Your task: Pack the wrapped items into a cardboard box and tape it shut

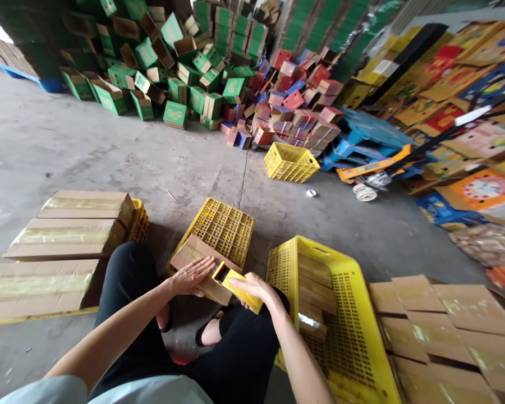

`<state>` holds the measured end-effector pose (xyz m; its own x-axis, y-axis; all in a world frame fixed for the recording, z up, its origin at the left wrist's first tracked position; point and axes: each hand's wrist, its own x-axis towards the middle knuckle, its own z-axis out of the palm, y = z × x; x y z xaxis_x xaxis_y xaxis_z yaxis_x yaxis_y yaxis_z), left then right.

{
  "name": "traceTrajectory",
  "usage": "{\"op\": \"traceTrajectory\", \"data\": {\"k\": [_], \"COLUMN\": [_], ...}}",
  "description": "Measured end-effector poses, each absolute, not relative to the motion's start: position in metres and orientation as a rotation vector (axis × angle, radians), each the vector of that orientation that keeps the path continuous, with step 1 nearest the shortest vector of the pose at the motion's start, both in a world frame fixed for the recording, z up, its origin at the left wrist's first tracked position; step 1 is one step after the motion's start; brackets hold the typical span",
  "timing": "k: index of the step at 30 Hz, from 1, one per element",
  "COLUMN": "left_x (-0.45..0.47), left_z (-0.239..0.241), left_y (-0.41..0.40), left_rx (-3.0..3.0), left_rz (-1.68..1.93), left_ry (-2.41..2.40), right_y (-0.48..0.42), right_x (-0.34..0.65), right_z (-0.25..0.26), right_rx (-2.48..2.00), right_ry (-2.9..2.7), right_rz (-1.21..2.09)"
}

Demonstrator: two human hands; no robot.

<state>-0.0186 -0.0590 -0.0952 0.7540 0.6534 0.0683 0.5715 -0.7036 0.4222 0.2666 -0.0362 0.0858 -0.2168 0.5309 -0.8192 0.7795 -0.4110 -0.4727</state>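
Note:
A brown cardboard box lies on an upturned yellow crate in front of my knees. My left hand rests flat on the box, fingers stretched out. A yellow tape dispenser is gripped in my right hand, its front end against the box's near edge beside my left fingertips. I sit low, with black trousers below both arms.
A yellow crate at my right holds flat cardboard. Taped brown boxes lie at left, folded cartons at right. Heaps of green boxes and red boxes, another yellow crate, a tape roll and a pallet jack stand farther off.

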Motion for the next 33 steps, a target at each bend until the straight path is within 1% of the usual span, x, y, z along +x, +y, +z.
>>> {"op": "traceTrajectory", "data": {"k": [4,7,13,17,33], "left_x": [-0.027,-0.025,-0.007,-0.005,-0.007], "left_z": [-0.089,-0.085,-0.085,-0.085,-0.089], "left_y": [-0.049,-0.052,-0.071,-0.070,-0.059], "left_rx": [2.549,2.557,2.589,2.593,2.646], "left_rz": [0.235,0.210,0.300,0.344,0.302], "left_ry": [0.876,0.924,0.979,0.991,0.892], "right_y": [-0.037,-0.041,-0.047,-0.047,-0.058], "right_x": [0.258,0.254,0.254,0.257,0.288], "right_z": [0.088,0.089,0.090,0.089,0.084], "right_rx": [1.830,1.850,1.885,1.860,1.832], "right_ry": [1.531,1.531,1.514,1.539,1.548], "right_rz": [-1.659,-1.651,-1.673,-1.697,-1.732]}}
